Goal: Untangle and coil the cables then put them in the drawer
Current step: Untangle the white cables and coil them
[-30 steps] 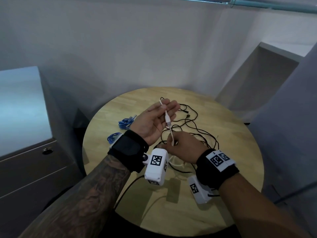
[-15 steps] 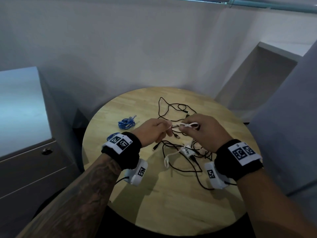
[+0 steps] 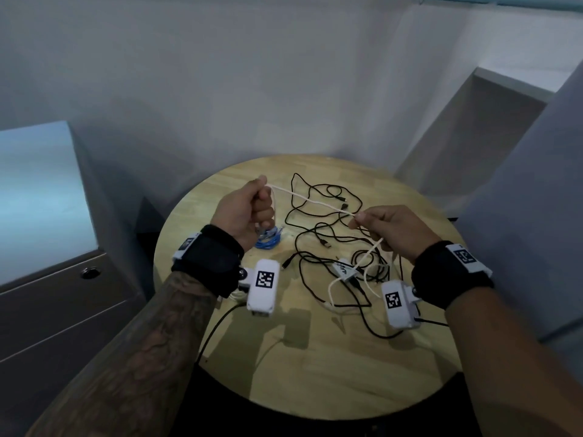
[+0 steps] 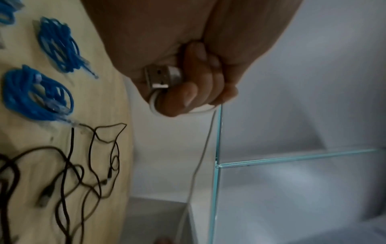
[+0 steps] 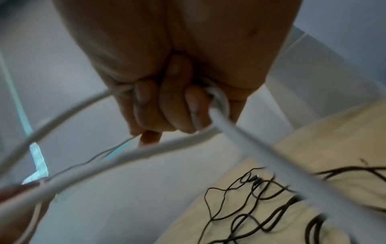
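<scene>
A white cable (image 3: 310, 201) runs taut between my two hands above the round wooden table (image 3: 315, 357). My left hand (image 3: 252, 209) is a fist round its end; in the left wrist view the USB plug (image 4: 160, 76) sits in the curled fingers with a short loop of cable. My right hand (image 3: 391, 230) grips the cable further along, and the rest (image 3: 367, 263) hangs down to a white adapter (image 3: 345, 270) on the table. In the right wrist view the white cable (image 5: 219, 102) passes through the curled fingers. Tangled black cables (image 3: 325, 234) lie below.
Two coiled blue cables (image 4: 56, 44) (image 4: 35, 94) lie on the table's left side, one partly hidden behind my left hand (image 3: 268, 242). A grey cabinet with drawers (image 3: 63, 298) and a round lock (image 3: 90, 273) stands left. A grey wall lies behind, a shelf unit (image 3: 492, 127) to the right.
My hands, close together over the tangle half a second ago, have drawn apart. The left rose up and left; the white cable now stretches between them.
</scene>
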Tool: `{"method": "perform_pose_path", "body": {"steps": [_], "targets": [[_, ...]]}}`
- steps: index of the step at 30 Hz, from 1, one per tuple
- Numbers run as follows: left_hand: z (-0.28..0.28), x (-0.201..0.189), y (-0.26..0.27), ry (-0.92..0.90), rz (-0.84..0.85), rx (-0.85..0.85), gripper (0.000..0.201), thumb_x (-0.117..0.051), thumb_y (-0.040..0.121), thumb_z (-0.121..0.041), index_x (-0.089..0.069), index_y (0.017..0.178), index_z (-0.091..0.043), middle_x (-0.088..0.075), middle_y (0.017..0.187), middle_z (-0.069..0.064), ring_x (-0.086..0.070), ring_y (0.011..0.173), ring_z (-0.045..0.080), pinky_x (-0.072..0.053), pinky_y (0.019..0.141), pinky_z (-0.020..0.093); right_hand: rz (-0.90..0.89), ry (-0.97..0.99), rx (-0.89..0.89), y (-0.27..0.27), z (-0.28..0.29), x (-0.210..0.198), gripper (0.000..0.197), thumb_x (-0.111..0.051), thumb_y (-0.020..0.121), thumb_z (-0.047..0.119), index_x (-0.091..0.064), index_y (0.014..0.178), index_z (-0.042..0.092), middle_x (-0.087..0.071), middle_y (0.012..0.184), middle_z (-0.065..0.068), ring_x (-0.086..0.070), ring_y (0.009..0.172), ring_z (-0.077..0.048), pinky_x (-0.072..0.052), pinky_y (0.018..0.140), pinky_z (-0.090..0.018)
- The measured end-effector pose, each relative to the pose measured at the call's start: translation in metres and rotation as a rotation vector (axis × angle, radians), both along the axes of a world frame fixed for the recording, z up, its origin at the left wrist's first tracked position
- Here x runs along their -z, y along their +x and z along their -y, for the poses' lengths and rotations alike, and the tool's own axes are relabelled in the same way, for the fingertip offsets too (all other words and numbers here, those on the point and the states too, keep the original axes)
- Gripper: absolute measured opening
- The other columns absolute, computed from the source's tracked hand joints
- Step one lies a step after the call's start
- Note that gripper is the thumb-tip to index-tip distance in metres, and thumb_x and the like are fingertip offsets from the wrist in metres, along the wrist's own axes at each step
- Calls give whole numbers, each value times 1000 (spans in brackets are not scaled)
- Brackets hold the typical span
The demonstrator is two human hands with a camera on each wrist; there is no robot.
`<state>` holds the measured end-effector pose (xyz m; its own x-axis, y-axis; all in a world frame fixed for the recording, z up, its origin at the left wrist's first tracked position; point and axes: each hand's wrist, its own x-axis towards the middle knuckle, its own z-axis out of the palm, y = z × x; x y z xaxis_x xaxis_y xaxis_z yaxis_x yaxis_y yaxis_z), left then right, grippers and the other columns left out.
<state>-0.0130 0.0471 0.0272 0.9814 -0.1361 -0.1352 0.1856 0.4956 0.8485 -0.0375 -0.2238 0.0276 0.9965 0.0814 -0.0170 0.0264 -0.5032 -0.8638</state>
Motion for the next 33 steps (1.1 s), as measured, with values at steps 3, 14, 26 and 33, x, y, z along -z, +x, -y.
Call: {"method": "perform_pose_path", "body": {"steps": [3,14,26,33], "targets": [[5,-1,-2,-252,-26,48,32,-42,100,-27,-47,70,-16,-26,50,-8,-25,41,8,-33,45,21,84,-159,-19,3,-11,5,21,-61,96,36,-66,89,17,-55,54,16,-45,47,0,-36,57,-23],[25,17,-7,253,330,-89,16,-52,95,5,-65,103,3,-73,89,16,-73,87,24,-58,83,31,146,-403,-412,-26,-66,0,22,-69,92,31,-74,113,31,-74,103,14,-66,90,2,-54,85,-28],[34,7,-25,608,292,366,38,-47,101,-31,-54,69,-13,-32,51,-3,-32,45,14,-32,49,23,447,-395,-112,-4,-25,-1,9,-67,92,35,-73,91,28,-70,83,10,-63,77,-11,-53,72,-39],[16,-1,-13,-207,-33,315,35,-41,98,-27,-45,66,-16,-22,47,-9,-22,37,6,-31,41,21,202,269,-84,-8,-39,-4,24,-55,101,19,-72,96,2,-75,83,-15,-68,62,-24,-57,60,-31]]}}
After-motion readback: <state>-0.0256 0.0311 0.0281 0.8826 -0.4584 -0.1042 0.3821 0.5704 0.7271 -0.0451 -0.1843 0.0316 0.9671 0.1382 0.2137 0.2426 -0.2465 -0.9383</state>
